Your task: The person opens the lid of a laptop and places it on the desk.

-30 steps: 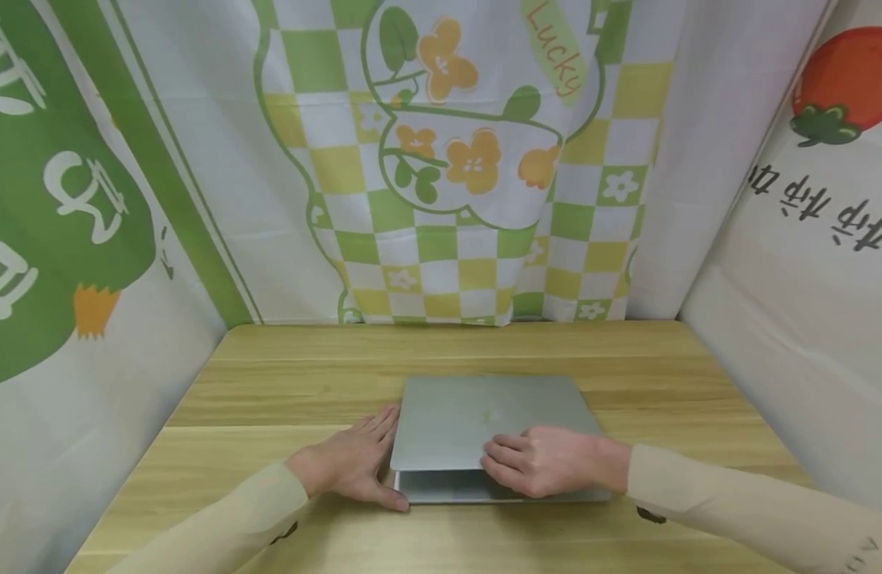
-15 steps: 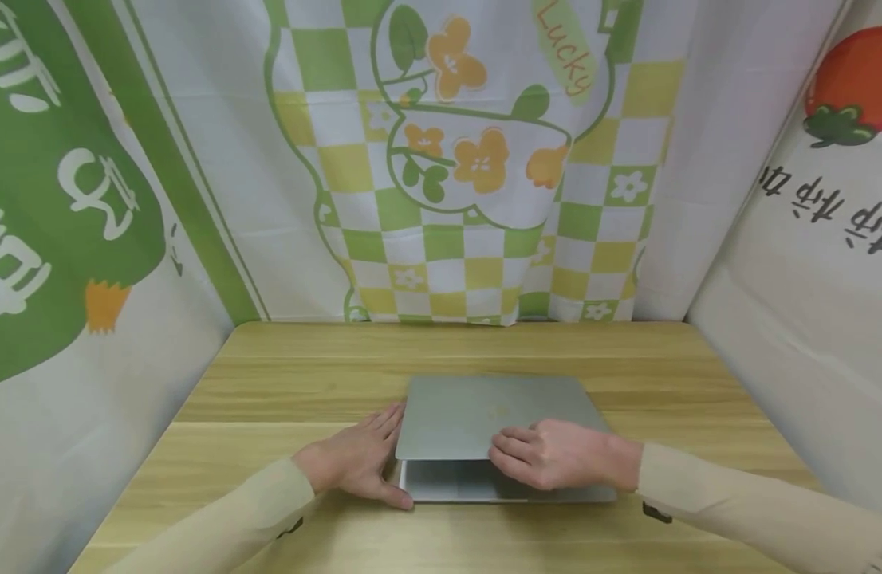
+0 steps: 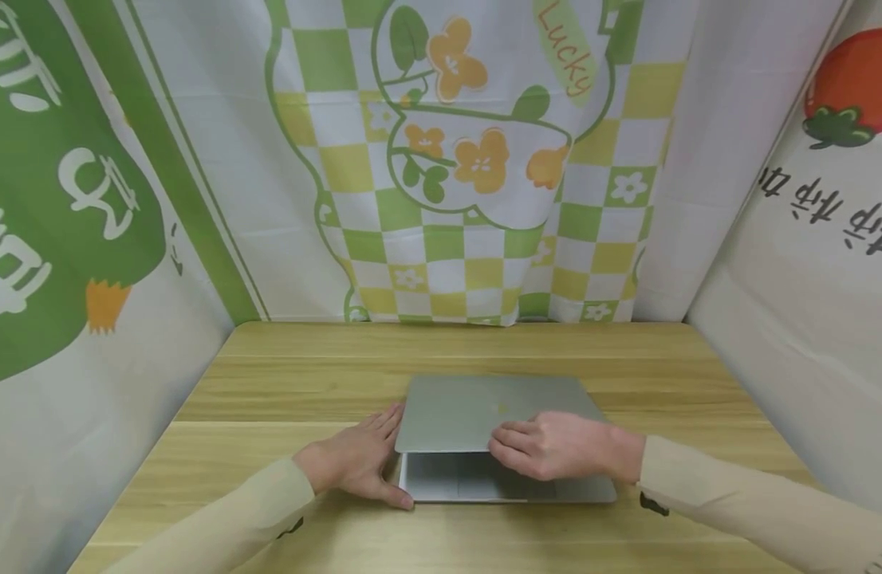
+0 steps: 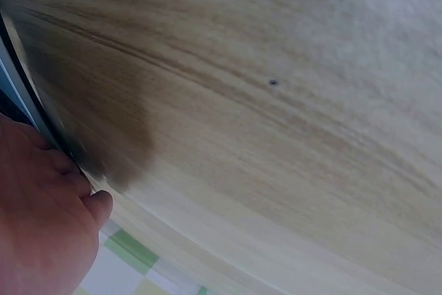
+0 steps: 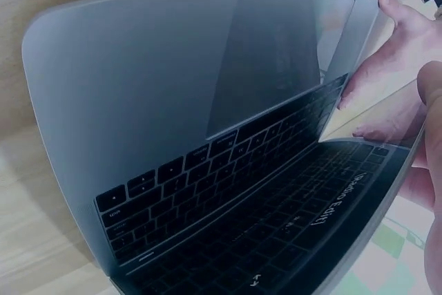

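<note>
A silver laptop (image 3: pixel 448 410) lies on the wooden table with its lid partly raised. My right hand (image 3: pixel 556 446) pinches the front edge of the lid, its fingers curled over the top. On the laptop's left side, my left hand (image 3: pixel 362 458) rests with fingers stretched along the base and the thumb at the front left corner. In the right wrist view, the black keyboard (image 5: pixel 228 184), the trackpad (image 5: pixel 276 60) and the dark, reflective screen (image 5: pixel 304 219) with white lettering show under the lid. The left wrist view has the left hand (image 4: pixel 41 205) against the laptop's edge.
The wooden table (image 3: pixel 283 391) extends around the laptop on all sides. Printed cloth hangs behind it as a checked curtain (image 3: pixel 441 247), with more cloth walls at left (image 3: pixel 175 319) and right (image 3: pixel 785 303).
The lid's front edge has risen with my right hand, widening the gap above the keyboard. My left hand stays at the laptop's left side. The head view shifted slightly at first.
</note>
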A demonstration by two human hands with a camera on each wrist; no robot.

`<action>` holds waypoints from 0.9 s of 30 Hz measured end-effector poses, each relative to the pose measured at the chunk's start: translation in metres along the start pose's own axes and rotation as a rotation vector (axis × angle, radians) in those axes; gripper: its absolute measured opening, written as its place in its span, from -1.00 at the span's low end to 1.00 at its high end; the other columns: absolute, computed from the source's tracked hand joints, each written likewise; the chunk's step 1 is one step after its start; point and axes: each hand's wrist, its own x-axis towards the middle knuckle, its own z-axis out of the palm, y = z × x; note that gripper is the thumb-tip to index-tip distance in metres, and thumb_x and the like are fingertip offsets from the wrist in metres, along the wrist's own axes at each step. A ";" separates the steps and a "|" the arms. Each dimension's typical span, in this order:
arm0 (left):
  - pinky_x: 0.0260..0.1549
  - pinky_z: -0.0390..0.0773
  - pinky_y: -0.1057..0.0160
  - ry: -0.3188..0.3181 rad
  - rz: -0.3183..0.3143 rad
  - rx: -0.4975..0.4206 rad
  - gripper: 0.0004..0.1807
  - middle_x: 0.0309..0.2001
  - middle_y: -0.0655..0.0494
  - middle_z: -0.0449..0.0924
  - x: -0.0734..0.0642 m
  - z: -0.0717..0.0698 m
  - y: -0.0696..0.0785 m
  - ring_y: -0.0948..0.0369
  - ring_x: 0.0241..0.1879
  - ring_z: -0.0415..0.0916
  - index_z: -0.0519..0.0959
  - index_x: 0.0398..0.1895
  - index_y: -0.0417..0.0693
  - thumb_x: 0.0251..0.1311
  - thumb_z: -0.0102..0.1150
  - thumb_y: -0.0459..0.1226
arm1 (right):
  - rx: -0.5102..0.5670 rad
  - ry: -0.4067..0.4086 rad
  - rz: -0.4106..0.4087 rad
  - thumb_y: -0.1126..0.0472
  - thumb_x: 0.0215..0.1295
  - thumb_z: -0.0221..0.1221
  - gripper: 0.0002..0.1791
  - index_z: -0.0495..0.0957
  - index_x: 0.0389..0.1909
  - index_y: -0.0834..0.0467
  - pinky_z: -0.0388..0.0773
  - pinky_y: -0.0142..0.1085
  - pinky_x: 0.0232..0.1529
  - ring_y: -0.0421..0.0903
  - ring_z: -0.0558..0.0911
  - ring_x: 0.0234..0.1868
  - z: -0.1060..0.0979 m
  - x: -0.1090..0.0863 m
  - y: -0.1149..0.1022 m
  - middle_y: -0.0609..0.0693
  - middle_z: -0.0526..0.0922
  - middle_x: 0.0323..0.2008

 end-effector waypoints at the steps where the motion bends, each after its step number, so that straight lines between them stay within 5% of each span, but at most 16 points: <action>1: 0.48 0.10 -0.07 0.002 0.002 0.001 0.43 0.53 -0.36 -0.19 0.000 0.000 0.000 -0.19 0.53 -0.10 -0.15 0.53 -0.35 -0.09 -0.01 0.57 | 0.003 0.001 0.007 0.33 0.56 -0.31 -0.57 0.59 -0.03 0.22 0.69 -0.41 -0.34 -0.15 0.75 -0.17 -0.001 0.000 0.001 0.01 0.75 -0.17; 13: 0.45 0.15 -0.13 0.042 0.039 0.029 0.36 0.53 -0.38 -0.14 0.001 0.001 0.000 -0.27 0.50 -0.05 -0.08 0.54 -0.26 -0.06 0.02 0.54 | 0.041 0.008 0.066 0.20 0.59 -0.26 -0.60 0.56 0.01 0.25 0.68 -0.41 -0.37 -0.14 0.73 -0.15 -0.008 -0.002 0.015 0.02 0.72 -0.15; 27: 0.48 0.12 -0.07 0.001 -0.015 0.048 0.38 0.54 -0.27 -0.06 0.002 -0.001 0.003 -0.21 0.52 -0.07 -0.06 0.55 -0.23 -0.11 -0.04 0.59 | 0.098 -0.008 0.119 0.17 0.61 -0.22 -0.62 0.54 0.05 0.22 0.66 -0.45 -0.33 -0.17 0.71 -0.15 -0.012 -0.003 0.021 -0.01 0.72 -0.11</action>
